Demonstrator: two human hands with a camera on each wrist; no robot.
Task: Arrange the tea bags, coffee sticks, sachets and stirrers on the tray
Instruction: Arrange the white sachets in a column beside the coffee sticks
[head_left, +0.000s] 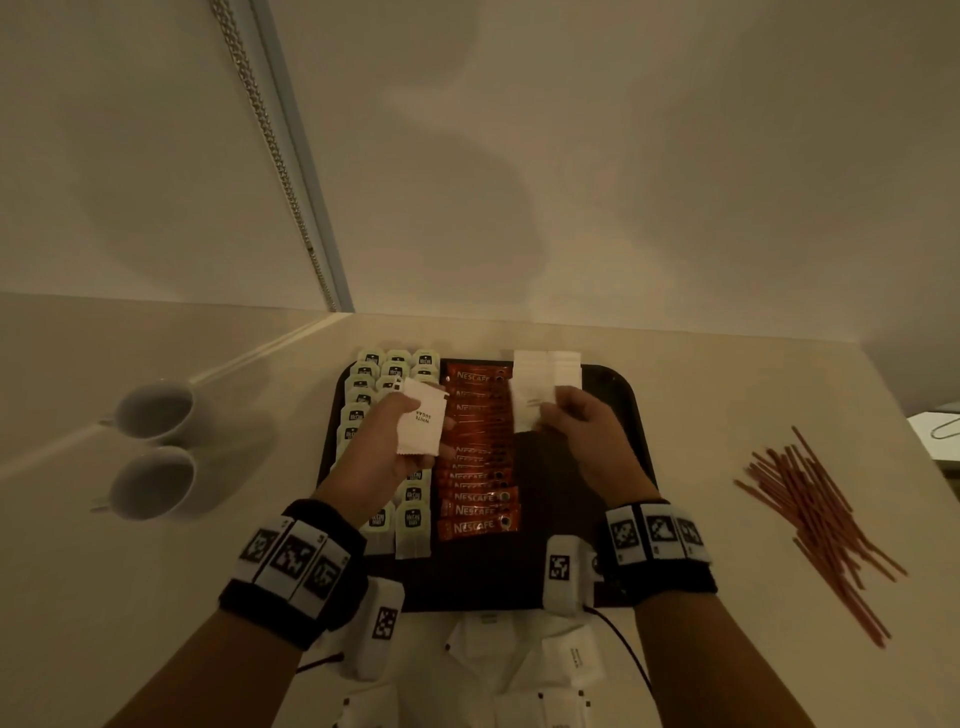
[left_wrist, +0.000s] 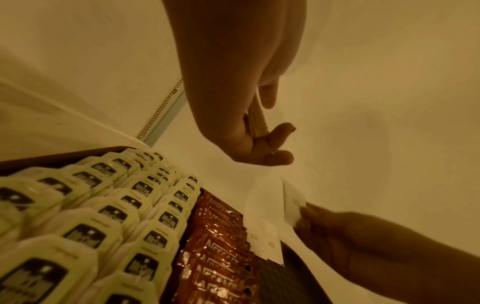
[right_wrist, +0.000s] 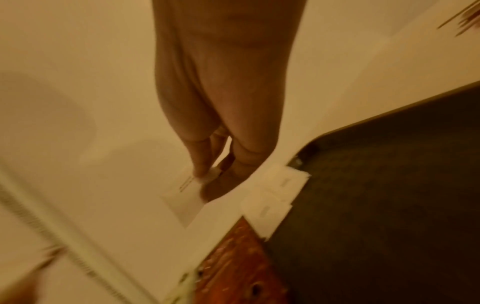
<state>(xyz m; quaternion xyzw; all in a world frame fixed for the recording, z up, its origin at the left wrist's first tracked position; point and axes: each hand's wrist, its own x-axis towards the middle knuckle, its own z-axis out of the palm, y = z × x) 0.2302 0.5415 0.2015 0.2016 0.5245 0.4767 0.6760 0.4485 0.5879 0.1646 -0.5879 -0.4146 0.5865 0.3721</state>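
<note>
A dark tray (head_left: 626, 400) holds columns of pale tea bags (head_left: 363, 387) on its left and orange coffee sticks (head_left: 478, 499) down its middle. White sugar sachets (head_left: 548, 366) lie at its far edge, right of the sticks. My left hand (head_left: 395, 431) grips a small stack of white sugar sachets (head_left: 422, 423) above the tea bags and sticks; the left wrist view shows the stack's edge (left_wrist: 255, 121) between thumb and fingers. My right hand (head_left: 550, 413) pinches one white sachet (head_left: 525, 410) just in front of the laid ones (right_wrist: 275, 195). Red-brown stirrers (head_left: 815, 519) lie heaped on the table to the right.
Two white cups (head_left: 156, 410) stand on the table left of the tray. More loose white sachets (head_left: 519, 670) lie by the table's near edge, in front of the tray. A wall with a bead chain (head_left: 275, 156) closes the back. The tray's right half (right_wrist: 389, 185) is bare.
</note>
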